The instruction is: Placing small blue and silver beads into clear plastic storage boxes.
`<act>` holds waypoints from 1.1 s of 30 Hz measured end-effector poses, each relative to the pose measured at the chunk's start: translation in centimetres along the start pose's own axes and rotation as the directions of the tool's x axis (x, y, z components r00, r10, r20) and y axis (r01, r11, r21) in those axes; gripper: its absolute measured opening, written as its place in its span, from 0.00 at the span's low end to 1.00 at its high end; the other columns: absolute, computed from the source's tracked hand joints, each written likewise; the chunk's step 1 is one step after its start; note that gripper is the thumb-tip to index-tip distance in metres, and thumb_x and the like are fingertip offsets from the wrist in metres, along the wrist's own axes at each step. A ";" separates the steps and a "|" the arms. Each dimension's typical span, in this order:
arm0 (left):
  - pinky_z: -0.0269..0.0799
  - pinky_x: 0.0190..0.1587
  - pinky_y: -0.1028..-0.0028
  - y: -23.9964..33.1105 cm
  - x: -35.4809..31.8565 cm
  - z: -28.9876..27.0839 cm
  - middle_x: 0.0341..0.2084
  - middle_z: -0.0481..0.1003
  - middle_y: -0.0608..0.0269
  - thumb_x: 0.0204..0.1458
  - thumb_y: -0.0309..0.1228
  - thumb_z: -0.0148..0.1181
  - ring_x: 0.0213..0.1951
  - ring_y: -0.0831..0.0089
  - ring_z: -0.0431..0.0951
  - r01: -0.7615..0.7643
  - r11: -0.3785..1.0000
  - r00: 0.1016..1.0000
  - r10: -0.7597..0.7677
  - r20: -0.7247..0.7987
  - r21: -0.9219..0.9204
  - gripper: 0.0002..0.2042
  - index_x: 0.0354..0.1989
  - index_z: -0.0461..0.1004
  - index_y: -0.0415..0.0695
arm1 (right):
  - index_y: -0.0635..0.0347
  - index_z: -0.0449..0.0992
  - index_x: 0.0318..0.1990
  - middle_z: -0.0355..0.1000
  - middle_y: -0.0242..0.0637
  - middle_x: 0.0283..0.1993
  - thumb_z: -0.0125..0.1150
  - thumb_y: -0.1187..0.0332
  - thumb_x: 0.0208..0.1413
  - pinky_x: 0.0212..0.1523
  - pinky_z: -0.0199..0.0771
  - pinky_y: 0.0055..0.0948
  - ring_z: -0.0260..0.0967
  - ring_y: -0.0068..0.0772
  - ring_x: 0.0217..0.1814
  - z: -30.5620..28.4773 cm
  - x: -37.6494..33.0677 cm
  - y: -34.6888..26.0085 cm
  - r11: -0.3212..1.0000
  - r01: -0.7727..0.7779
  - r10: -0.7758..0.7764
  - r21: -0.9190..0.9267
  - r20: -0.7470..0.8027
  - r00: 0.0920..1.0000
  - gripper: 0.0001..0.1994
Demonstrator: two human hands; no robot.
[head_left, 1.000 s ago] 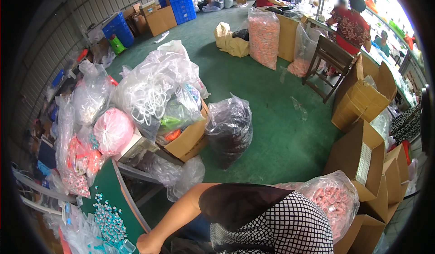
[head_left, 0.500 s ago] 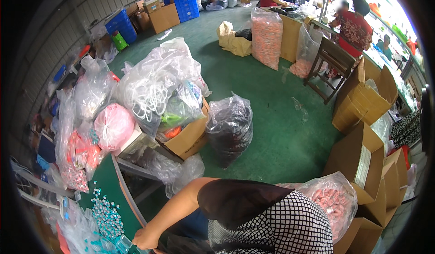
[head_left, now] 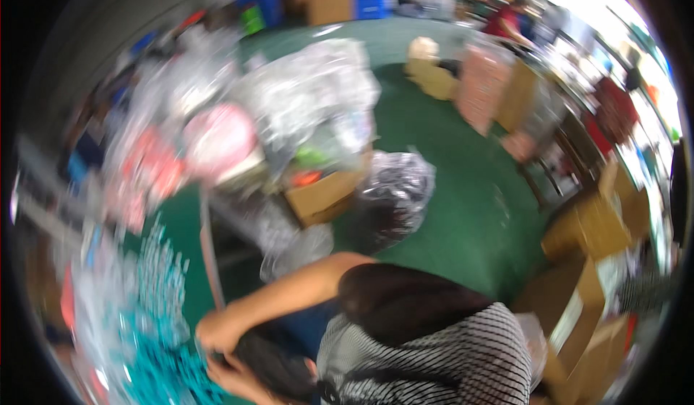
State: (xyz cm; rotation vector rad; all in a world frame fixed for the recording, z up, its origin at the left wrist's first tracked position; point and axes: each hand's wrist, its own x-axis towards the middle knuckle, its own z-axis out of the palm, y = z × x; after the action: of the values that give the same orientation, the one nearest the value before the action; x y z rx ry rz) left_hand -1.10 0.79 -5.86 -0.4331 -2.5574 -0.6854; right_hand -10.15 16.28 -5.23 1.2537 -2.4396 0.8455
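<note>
My right hand (head_left: 219,330) is curled at the edge of the green table (head_left: 186,221), blurred by motion. Whatever it grips is hidden or too smeared to name. Just below it my left hand (head_left: 240,382) comes in from the lower edge, its fingers close to the right hand and too blurred to read. Beside both hands lies a heap of teal strip-like pieces (head_left: 163,369). Farther up the table are many small teal-and-white pieces (head_left: 160,268), streaked by the blur. Clear plastic bags (head_left: 108,296) lie along the left of the heap.
Beyond the table stand a pink bag (head_left: 219,141), large clear bags (head_left: 311,80) and a cardboard box (head_left: 329,197). A dark-filled bag (head_left: 397,199) rests on the green floor. Open cartons (head_left: 553,300) line the right side. People in red (head_left: 506,26) sit farther off.
The whole view has shifted and blurred; the surroundings sit farther right. My right hand appears higher, and my left hand now shows below it. The clear container by my right hand is no longer distinct.
</note>
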 end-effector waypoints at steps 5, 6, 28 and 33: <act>0.67 0.53 0.55 2.9 0.8 1.9 0.44 0.73 0.42 0.47 0.29 0.64 0.48 0.45 0.72 0.044 0.998 0.998 -0.046 -0.038 -0.048 0.22 0.51 0.71 0.35 | 0.56 0.82 0.39 0.74 0.46 0.36 0.62 0.70 0.41 0.44 0.72 0.44 0.71 0.50 0.43 -3.8 -3.4 -0.7 0.978 -0.179 0.172 0.105 0.071 0.982 0.14; 0.68 0.51 0.54 3.5 1.2 1.3 0.42 0.73 0.42 0.48 0.30 0.64 0.46 0.44 0.72 0.091 0.989 0.996 -0.092 -0.007 -0.115 0.21 0.51 0.71 0.36 | 0.57 0.81 0.39 0.74 0.46 0.35 0.58 0.73 0.44 0.44 0.72 0.44 0.71 0.50 0.42 -4.2 -3.7 -0.3 0.979 -0.154 0.154 0.135 0.009 0.988 0.13; 0.67 0.39 0.62 4.2 0.0 -0.2 0.37 0.69 0.55 0.47 0.31 0.65 0.37 0.58 0.70 0.065 0.997 0.992 -0.060 -0.112 0.041 0.19 0.45 0.71 0.37 | 0.50 0.83 0.37 0.76 0.33 0.37 0.67 0.70 0.46 0.48 0.66 0.45 0.72 0.38 0.47 -3.4 6.7 -2.6 0.989 0.130 -0.074 -0.074 0.514 0.855 0.08; 0.67 0.40 0.62 4.3 0.2 -0.2 0.37 0.69 0.55 0.47 0.32 0.65 0.38 0.58 0.70 0.067 0.998 0.994 -0.065 -0.088 0.019 0.20 0.47 0.71 0.37 | 0.53 0.81 0.37 0.75 0.35 0.36 0.67 0.70 0.47 0.43 0.68 0.40 0.73 0.38 0.43 -3.5 6.9 -1.9 0.976 0.202 -0.147 -0.084 0.433 0.889 0.08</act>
State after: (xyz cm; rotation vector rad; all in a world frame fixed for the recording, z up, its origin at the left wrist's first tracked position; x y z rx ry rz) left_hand 0.56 4.26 -3.94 -0.3058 -2.5039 -0.6842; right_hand -12.75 13.07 1.63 1.7271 -2.5906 0.3876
